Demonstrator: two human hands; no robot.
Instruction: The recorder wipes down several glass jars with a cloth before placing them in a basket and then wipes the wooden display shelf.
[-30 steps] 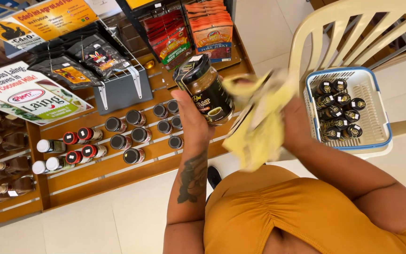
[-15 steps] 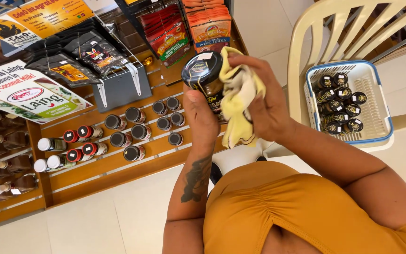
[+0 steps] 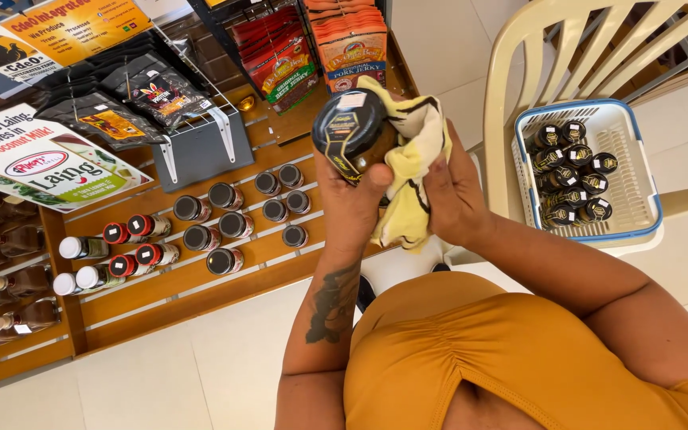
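My left hand (image 3: 353, 199) grips a dark glass jar (image 3: 349, 133) with a black lid and a black and gold label, holding it tilted above the wooden shelf. My right hand (image 3: 455, 195) presses a yellow cloth (image 3: 412, 163) against the right side of the jar. The cloth wraps part of the jar and hangs down between my hands. The jar's lower half is hidden by my fingers and the cloth.
A wooden display shelf (image 3: 153, 299) holds several dark-lidded jars (image 3: 224, 225) and small bottles (image 3: 113, 253). Hanging snack packets (image 3: 312, 48) and a grey stand (image 3: 201, 151) sit behind. A white and blue basket (image 3: 639, 199) of similar jars rests on a cream plastic chair (image 3: 535, 48).
My right hand brought the yellow cloth from the right onto the jar and now rubs its side. The jar has lifted slightly and tilted toward me.
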